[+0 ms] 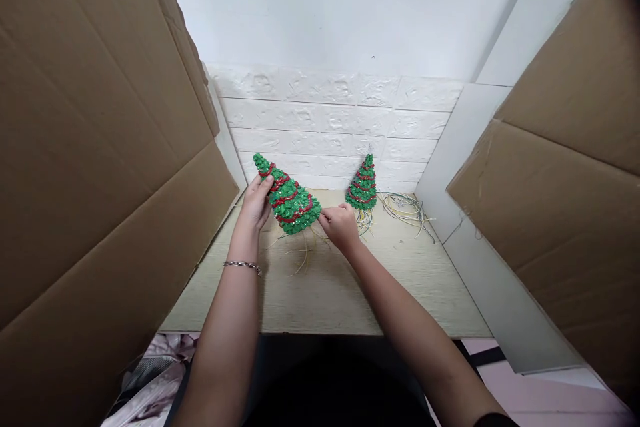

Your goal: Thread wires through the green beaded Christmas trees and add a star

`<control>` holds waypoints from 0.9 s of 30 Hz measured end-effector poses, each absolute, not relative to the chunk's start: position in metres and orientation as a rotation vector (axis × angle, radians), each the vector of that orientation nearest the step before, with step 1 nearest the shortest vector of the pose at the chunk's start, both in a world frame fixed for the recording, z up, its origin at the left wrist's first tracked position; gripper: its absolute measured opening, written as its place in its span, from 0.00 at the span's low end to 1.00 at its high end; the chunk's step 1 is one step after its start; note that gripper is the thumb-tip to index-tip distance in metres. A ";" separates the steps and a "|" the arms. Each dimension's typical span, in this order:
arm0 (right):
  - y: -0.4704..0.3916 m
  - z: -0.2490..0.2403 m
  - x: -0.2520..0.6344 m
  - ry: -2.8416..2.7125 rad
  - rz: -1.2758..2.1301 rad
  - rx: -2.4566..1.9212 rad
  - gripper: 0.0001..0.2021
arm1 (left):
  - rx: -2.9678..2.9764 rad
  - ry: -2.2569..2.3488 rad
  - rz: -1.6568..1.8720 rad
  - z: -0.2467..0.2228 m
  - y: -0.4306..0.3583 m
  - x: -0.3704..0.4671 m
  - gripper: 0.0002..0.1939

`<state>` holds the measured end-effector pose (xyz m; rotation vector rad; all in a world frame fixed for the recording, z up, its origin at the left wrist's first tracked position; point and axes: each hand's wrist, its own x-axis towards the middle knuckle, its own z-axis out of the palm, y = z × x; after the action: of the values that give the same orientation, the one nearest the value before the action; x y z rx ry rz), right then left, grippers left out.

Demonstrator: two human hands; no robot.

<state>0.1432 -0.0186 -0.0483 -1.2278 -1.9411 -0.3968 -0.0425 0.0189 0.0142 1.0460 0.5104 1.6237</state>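
A small green Christmas tree (294,203), wound with red garland, is held tilted above the tabletop, its tip toward the upper left. My left hand (257,201), with a chain bracelet on the wrist, grips its upper left side. Closed fingers of my right hand (341,223) meet the tree's lower right edge; what they pinch is too small to make out. Thin yellowish wires (304,255) hang from the base. A second, similar Christmas tree (363,185) stands upright at the back, just beyond my right hand, with a clear piece at its top.
Loose yellow, white and dark wires (407,208) lie coiled at the back right of the wooden tabletop (320,307). Big cardboard sheets flank me on the left (100,147) and right (560,213). A white brick-patterned wall (320,117) closes off the back.
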 end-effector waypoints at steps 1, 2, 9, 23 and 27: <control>-0.018 -0.049 0.144 -1.939 -0.398 -1.237 0.18 | 1.049 0.493 1.593 0.014 0.019 -0.043 0.21; -0.018 -0.049 0.144 -1.935 -0.396 -1.243 0.18 | 1.054 0.479 1.574 0.013 0.020 -0.044 0.21; -0.020 -0.049 0.139 -1.921 -0.430 -1.221 0.17 | 0.988 0.447 1.582 0.013 0.021 -0.043 0.18; -0.032 -0.044 0.127 -1.954 -0.428 -0.957 0.14 | 0.762 0.542 1.653 0.010 0.021 -0.039 0.23; -0.031 -0.046 0.127 -1.933 -0.372 -1.004 0.13 | 0.761 0.533 1.692 0.013 0.019 -0.039 0.21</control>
<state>0.1268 -0.0306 -0.0455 -1.0036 -1.9326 -0.3720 -0.0395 0.0192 0.0133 0.7610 0.5331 1.6917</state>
